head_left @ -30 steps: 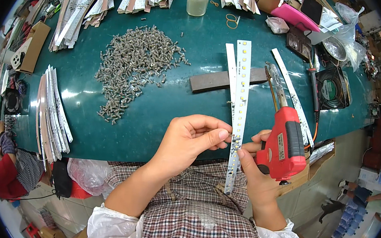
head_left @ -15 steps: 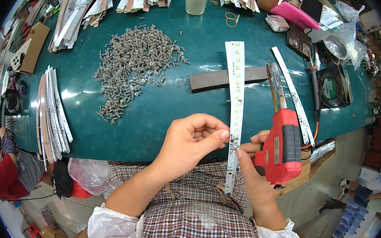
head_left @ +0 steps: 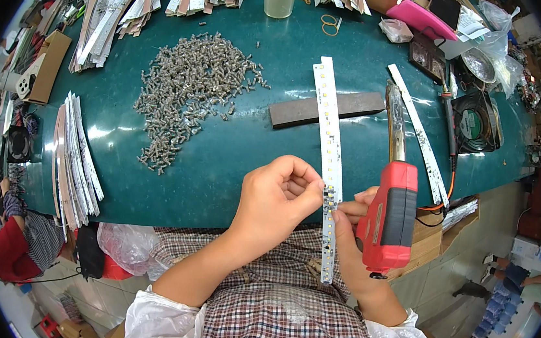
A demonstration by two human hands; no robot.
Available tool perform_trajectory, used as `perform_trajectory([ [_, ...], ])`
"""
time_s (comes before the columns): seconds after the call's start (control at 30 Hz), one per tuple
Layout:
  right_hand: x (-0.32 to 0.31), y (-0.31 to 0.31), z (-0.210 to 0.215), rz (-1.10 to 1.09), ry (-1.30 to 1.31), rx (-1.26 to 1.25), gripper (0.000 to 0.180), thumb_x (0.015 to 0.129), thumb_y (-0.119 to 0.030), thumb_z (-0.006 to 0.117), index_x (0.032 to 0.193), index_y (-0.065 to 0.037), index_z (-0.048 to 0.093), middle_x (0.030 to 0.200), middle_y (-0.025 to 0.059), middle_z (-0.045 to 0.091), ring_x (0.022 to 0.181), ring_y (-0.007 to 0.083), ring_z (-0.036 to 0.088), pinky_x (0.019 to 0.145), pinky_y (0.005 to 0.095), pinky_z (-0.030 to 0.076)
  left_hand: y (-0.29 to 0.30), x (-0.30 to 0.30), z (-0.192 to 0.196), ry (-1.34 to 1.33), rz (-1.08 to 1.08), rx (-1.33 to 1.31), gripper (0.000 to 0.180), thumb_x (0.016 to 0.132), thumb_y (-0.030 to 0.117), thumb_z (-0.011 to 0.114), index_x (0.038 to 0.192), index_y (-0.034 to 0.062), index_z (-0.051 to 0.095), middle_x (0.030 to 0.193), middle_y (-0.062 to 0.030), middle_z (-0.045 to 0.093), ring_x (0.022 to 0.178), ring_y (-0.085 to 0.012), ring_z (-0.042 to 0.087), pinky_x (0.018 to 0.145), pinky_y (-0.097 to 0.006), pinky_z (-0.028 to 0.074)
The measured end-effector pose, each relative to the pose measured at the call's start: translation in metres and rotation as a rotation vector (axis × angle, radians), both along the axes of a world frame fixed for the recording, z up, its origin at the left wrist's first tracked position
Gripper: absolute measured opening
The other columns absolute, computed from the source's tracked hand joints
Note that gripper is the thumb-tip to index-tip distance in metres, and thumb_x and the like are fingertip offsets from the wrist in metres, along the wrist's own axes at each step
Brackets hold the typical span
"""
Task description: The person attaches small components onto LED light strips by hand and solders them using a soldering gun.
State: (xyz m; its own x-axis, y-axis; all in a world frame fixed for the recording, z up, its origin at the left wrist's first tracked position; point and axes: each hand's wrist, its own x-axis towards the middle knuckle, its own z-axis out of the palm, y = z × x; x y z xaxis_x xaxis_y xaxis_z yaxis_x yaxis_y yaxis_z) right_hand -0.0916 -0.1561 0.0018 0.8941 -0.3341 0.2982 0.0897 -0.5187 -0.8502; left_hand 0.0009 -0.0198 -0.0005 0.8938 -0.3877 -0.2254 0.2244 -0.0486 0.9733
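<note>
A long white LED strip board (head_left: 328, 129) stretches away from me, its far part over a dark grey bar (head_left: 292, 111). My right hand (head_left: 356, 255) grips the board's near part between thumb and fingers. The same hand holds a red and black soldering gun (head_left: 391, 213), its metal tip pointing away from me, right of the board. My left hand (head_left: 277, 202) is closed in a pinch, thumb and forefinger at the board's left edge beside a cluster of small components. Whatever lies between those fingertips is hidden.
A pile of small metal connectors (head_left: 194, 83) lies left on the green table (head_left: 234, 139). Strip stacks (head_left: 75, 163) sit at the left and far edges. To the right are another white strip (head_left: 420, 134), a soldering iron (head_left: 448, 121) and a fan (head_left: 477, 124). A tape roll (head_left: 279, 0) stands far off.
The board's far end has swung left, and its near end has come slightly closer to me. The soldering gun has shifted left and nearer, now pointing more straight ahead. Both hands keep their grips.
</note>
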Motion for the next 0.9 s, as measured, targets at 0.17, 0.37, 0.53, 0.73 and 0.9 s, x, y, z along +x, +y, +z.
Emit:
perform_trajectory([
  [0.17,-0.002,0.002,0.000,-0.059,0.122,0.313,0.047,0.077,0.012,0.068,0.117,0.004,0.044,0.101,0.0107,0.058,0.079,0.0129,0.066,0.063,0.0230,0.055,0.001,0.004,0.001,0.222,-0.085,-0.203,0.010,0.092,0.005,0.062,0.098,-0.0025,0.059,0.085,-0.0077,0.067,0.072,-0.0112,0.066,0.065,-0.023,0.055],
  [0.37,-0.001,0.002,0.001,-0.065,0.135,0.391,0.047,0.078,0.013,0.067,0.117,0.002,0.043,0.102,0.0107,0.057,0.081,0.0133,0.067,0.064,0.0238,0.056,0.001,0.004,0.001,0.185,-0.081,-0.240,0.008,0.088,0.002,0.065,0.092,-0.0045,0.062,0.085,-0.0052,0.067,0.075,-0.0073,0.064,0.069,-0.021,0.054],
  [0.53,0.000,0.001,-0.002,-0.040,0.148,0.350,0.049,0.078,0.013,0.067,0.118,0.003,0.042,0.103,0.0108,0.057,0.081,0.0136,0.067,0.064,0.0238,0.056,0.001,0.007,-0.006,0.198,-0.097,-0.195,0.009,0.089,0.003,0.065,0.093,-0.0034,0.061,0.084,-0.0055,0.066,0.073,-0.0078,0.064,0.066,-0.021,0.054],
  [0.73,0.000,-0.003,-0.002,-0.008,0.177,0.275,0.046,0.082,0.010,0.066,0.120,0.004,0.041,0.104,0.0112,0.057,0.080,0.0147,0.067,0.066,0.0251,0.055,0.001,0.021,-0.011,0.193,-0.094,-0.134,0.010,0.089,0.006,0.064,0.092,-0.0032,0.061,0.079,-0.0061,0.066,0.069,-0.0087,0.064,0.062,-0.022,0.053],
  [0.9,-0.010,-0.013,0.016,0.058,0.201,0.127,0.038,0.091,0.003,0.060,0.124,0.001,0.041,0.108,0.0113,0.054,0.090,0.0162,0.066,0.076,0.0292,0.053,-0.002,0.045,-0.023,-0.036,-0.044,0.263,0.015,0.087,0.009,0.067,0.090,-0.0058,0.065,0.076,-0.0068,0.068,0.067,-0.0100,0.066,0.058,-0.021,0.053],
])
